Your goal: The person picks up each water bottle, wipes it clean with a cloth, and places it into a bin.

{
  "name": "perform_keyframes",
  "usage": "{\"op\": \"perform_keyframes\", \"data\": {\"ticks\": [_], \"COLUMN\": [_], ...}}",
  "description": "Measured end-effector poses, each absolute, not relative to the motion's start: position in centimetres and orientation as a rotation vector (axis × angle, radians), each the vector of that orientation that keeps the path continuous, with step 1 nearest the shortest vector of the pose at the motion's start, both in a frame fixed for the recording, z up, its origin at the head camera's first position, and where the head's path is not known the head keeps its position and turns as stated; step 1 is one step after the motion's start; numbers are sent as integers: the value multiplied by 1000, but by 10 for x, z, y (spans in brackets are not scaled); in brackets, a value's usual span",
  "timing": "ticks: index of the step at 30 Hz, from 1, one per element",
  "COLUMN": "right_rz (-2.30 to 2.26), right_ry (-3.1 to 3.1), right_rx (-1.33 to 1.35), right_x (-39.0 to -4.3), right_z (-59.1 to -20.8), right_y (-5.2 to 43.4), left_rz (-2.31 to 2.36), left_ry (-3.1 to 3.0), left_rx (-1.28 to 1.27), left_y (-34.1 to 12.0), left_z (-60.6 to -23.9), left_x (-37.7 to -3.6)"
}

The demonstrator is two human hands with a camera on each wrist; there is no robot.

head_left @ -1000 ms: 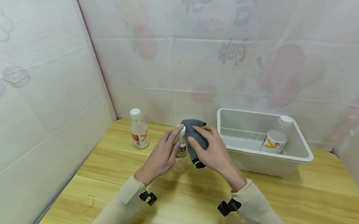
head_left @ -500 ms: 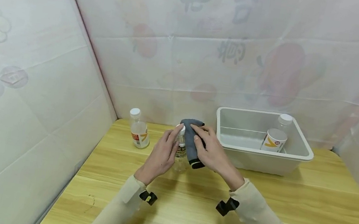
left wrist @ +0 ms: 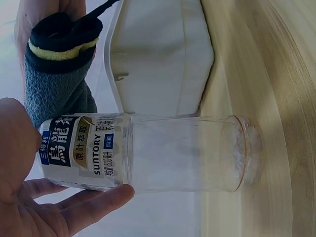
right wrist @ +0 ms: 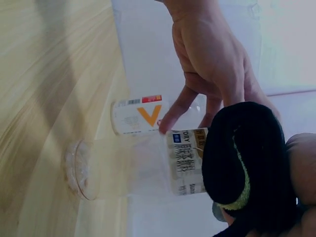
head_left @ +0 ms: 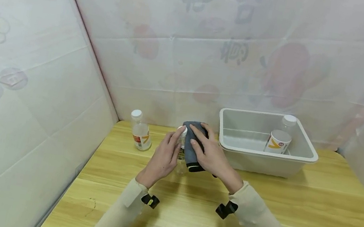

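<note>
A clear empty bottle with a white cap and a Suntory label stands upright on the wooden table. My left hand grips it around the label. My right hand holds a dark grey cloth with a yellow-striped black cuff and presses it against the bottle's upper right side.
A second capped bottle with an orange-marked label stands at the back left. A white plastic bin at the back right holds two more bottles. Sheeted walls enclose the table on the left and behind.
My right hand has slid the cloth leftward, further onto the bottle. The left hand and the bottle have stayed where they were.
</note>
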State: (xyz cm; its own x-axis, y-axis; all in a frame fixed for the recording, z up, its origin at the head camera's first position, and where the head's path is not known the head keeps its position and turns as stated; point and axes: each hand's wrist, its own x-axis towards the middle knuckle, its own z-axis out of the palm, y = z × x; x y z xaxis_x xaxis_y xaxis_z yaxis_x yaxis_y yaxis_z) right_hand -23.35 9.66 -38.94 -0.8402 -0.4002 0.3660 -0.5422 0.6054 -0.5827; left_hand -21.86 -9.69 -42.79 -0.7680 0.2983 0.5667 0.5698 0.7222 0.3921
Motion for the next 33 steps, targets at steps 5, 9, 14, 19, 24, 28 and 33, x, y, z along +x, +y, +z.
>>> {"op": "perform_keyframes", "data": {"ticks": [5, 9, 14, 19, 24, 28, 33], "right_rz": [1072, 1107, 1161, 1154, 1126, 1115, 1109], "right_ry": [-2650, -2670, -2666, -2672, -2688, -2688, -2693], "right_rx": [795, 796, 804, 791, 767, 755, 743], "right_x": [-234, -234, -233, -233, -233, -232, -232], "right_z": [-391, -391, -389, -389, -391, -393, -395], "right_y": [95, 95, 95, 95, 94, 93, 92], "left_rz": [-772, -764, -757, -752, -763, -768, -767], "left_ry": [-2440, -2435, -2423, -2426, -2438, -2443, -2444], "left_rx": [-662, -665, -666, -675, -668, -659, -658], "left_y": [-97, -96, -96, -97, -97, -97, -97], "left_z": [-427, -426, -426, -426, -428, -428, -429], "left_x": [-219, -218, -218, -219, -218, -218, -219]}}
